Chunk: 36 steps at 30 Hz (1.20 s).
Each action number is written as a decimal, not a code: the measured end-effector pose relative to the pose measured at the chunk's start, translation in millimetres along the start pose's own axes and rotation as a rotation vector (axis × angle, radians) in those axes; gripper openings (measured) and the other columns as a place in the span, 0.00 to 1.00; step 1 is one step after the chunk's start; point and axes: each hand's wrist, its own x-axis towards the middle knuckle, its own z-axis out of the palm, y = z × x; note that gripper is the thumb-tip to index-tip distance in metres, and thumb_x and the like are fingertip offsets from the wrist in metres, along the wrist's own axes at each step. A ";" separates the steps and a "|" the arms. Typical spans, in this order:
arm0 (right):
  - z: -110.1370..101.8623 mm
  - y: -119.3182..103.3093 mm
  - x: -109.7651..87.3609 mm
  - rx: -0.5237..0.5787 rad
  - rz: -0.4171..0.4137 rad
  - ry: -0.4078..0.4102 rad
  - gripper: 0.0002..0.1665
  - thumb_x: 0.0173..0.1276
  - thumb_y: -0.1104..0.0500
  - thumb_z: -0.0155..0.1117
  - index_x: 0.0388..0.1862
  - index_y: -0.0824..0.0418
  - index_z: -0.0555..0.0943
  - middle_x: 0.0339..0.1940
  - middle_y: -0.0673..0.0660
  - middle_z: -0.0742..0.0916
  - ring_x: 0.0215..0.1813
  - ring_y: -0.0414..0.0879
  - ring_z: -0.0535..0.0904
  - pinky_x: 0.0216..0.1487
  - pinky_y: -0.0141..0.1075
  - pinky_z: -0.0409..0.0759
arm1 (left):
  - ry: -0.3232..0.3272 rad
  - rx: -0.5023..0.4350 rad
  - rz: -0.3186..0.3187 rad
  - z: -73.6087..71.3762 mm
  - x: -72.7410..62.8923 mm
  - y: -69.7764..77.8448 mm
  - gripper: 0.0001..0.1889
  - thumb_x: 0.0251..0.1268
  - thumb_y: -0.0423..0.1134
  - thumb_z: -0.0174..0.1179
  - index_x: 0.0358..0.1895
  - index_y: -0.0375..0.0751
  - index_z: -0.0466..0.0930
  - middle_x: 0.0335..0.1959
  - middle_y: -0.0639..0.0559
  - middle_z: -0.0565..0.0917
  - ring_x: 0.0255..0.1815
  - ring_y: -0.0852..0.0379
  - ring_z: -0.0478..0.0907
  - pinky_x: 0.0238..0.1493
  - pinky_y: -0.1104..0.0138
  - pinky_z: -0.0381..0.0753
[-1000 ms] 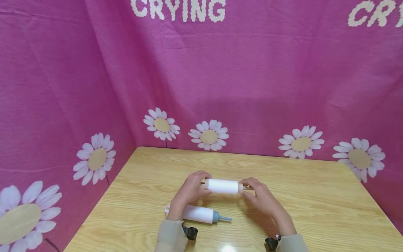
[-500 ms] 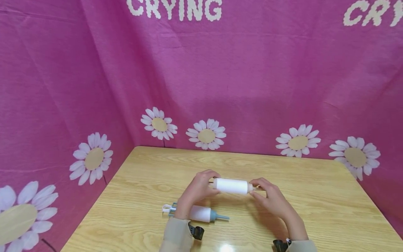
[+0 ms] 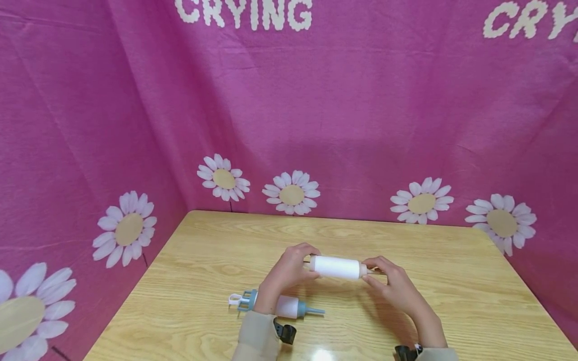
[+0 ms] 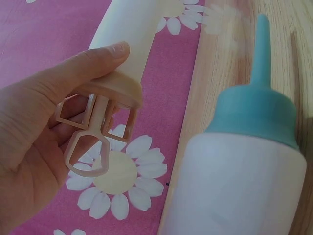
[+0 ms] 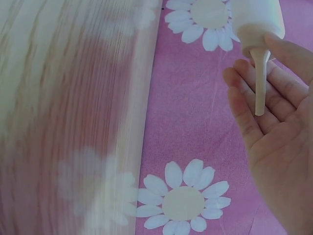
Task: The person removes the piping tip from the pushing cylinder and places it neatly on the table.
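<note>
here, both hands [image 3: 289, 269] [image 3: 399, 285] partly curled — gripping a white tube [image 3: 337, 267], at opposite ends

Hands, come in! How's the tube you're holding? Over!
Left hand and right hand hold beige-ended tube, one at each end. Blue-tipped tube lies on table, partly hidden by left wrist in head view. No obstacle apparent.

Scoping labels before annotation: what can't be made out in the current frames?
Head: middle section of the blue-tipped tube, behind the left forearm.
Head: ring handle of the held tube, mostly behind the left hand.
Left wrist: the held tube's nozzle, cut off by the top edge.
Left wrist: the blue-tipped tube's rear end, cut off by the bottom edge.
</note>
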 end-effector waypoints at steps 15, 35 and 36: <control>2.4 4.6 7.7 0.304 0.336 -0.099 0.22 0.75 0.50 0.56 0.57 0.65 0.77 0.51 0.60 0.86 0.48 0.30 0.78 0.51 0.37 0.81 | 0.020 -0.029 0.000 -2.4 -2.5 -2.4 0.22 0.48 0.39 0.76 0.49 0.42 0.83 0.45 0.51 0.85 0.44 0.57 0.81 0.49 0.69 0.82; 5.9 11.9 15.0 0.528 0.429 -0.262 0.25 0.77 0.51 0.51 0.42 0.75 0.80 0.29 0.59 0.85 0.32 0.44 0.81 0.39 0.41 0.83 | 0.018 -0.009 0.021 -3.9 -5.0 -4.0 0.22 0.49 0.41 0.76 0.49 0.41 0.83 0.47 0.50 0.86 0.45 0.57 0.83 0.44 0.76 0.83; 6.0 12.2 15.0 0.527 0.426 -0.265 0.25 0.77 0.51 0.52 0.42 0.75 0.80 0.30 0.59 0.85 0.32 0.44 0.81 0.39 0.41 0.83 | 0.016 -0.011 0.019 -4.2 -4.8 -4.0 0.22 0.49 0.41 0.76 0.49 0.41 0.83 0.47 0.50 0.86 0.45 0.58 0.83 0.44 0.76 0.83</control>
